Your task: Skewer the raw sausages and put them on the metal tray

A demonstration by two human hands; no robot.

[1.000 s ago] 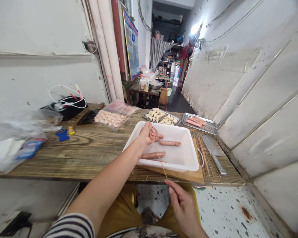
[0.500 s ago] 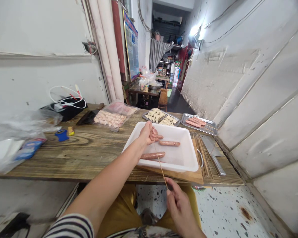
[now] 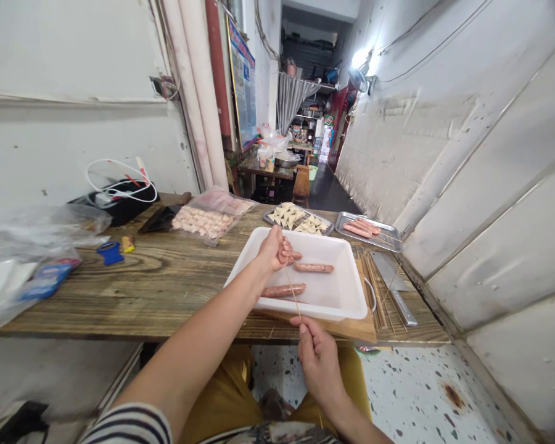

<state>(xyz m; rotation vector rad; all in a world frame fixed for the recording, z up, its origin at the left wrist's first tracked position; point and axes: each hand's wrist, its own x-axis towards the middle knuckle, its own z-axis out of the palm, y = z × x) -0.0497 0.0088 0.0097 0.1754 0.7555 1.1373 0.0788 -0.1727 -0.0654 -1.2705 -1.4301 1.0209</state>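
Note:
Over the white plastic tub [image 3: 346, 302], my left hand [image 3: 274, 250] is closed around a sausage, which the fingers hide almost entirely. A thin wooden skewer [image 3: 294, 296] runs from this fist down toward me. Lower down, near the table's front edge, my right hand [image 3: 318, 354] pinches the skewer between thumb and fingers. Inside the tub lie a sausage [image 3: 314, 267] to the right of the fist and another sausage [image 3: 283, 290] nearer me, partly behind my left forearm. The end of one more sausage [image 3: 296, 256] shows beside my left fingers.
The tub rests on a wooden board [image 3: 367, 330]. To its right are loose skewers [image 3: 377, 293] and a cleaver [image 3: 400, 299]. Behind stand a metal tray of skewered sausages [image 3: 391, 242] and a tray of pale triangular pieces [image 3: 300, 219]. A bag of meat pieces [image 3: 203, 221] lies left.
My right hand has moved up and slightly left, closer to the tub, and the stretch of skewer between the hands is shorter. My left hand has stayed in place.

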